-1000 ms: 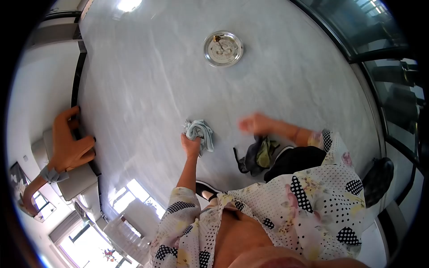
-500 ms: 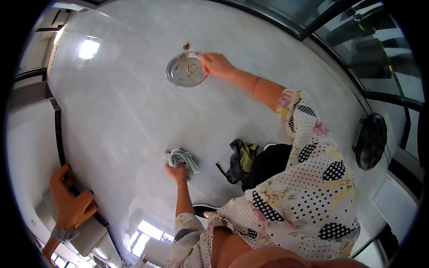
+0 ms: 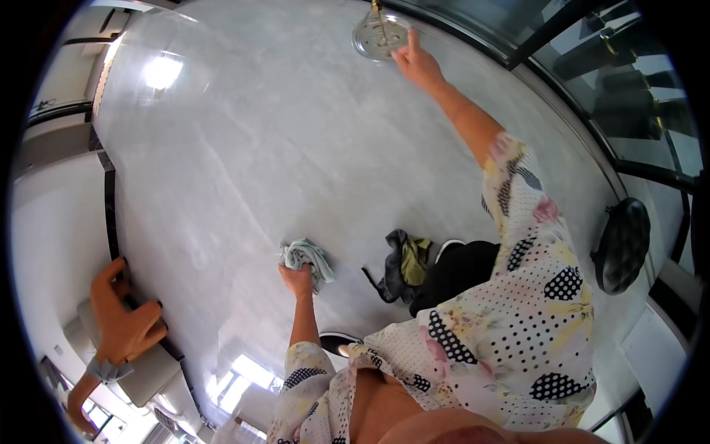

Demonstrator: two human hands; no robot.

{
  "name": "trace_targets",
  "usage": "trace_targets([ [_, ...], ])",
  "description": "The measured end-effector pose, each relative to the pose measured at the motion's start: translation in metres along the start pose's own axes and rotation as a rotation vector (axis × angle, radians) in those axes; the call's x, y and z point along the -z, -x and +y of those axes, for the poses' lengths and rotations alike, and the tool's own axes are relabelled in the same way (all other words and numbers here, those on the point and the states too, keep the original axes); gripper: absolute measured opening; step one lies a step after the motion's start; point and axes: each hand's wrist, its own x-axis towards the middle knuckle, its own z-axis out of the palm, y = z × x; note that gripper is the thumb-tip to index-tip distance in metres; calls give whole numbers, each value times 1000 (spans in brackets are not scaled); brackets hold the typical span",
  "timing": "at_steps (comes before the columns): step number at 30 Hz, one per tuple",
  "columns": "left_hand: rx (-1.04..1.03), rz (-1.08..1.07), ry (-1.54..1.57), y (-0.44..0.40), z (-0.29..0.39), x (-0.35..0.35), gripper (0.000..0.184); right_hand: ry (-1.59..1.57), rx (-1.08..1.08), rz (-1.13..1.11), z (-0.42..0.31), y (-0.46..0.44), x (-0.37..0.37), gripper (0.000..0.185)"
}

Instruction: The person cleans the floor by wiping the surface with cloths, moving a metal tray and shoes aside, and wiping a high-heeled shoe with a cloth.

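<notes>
My left hand (image 3: 297,280) is closed round a bunched pale grey-green cloth (image 3: 309,260), low over the floor in front of me. Far forward, my right hand (image 3: 418,65) is beside the rim of a round, silvery metal disc (image 3: 370,46) like a shallow dish or stand base. Its index finger stretches out and the thumb side points at the rim; no firm grip shows, and whether it touches the rim is unclear. A thin gold-coloured stem (image 3: 379,16) rises from the disc and runs out at the top edge of view.
A dark grey and olive cloth bundle (image 3: 405,265) lies by my shoe. To the left stands a brown hand-shaped chair (image 3: 122,314). Glass doors (image 3: 584,81) line the right, with a black tufted round object (image 3: 623,246) below them. The floor (image 3: 222,163) is glossy grey.
The metal disc has moved forward and right across the floor, and my right hand has reached out with it, its index finger now extended. My left hand stays on the cloth.
</notes>
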Motion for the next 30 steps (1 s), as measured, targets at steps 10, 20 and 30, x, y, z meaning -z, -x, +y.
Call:
trace_targets([
  [10, -14, -15, 66, 1, -12, -4, 53, -112, 809, -989, -26, 338, 3, 33],
  [20, -33, 7, 31, 4, 4, 1, 51, -342, 202, -471, 67, 36, 133, 17],
  [30, -58, -198, 119, -7, 8, 7, 56, -1, 423, 15, 1, 116, 16, 46],
])
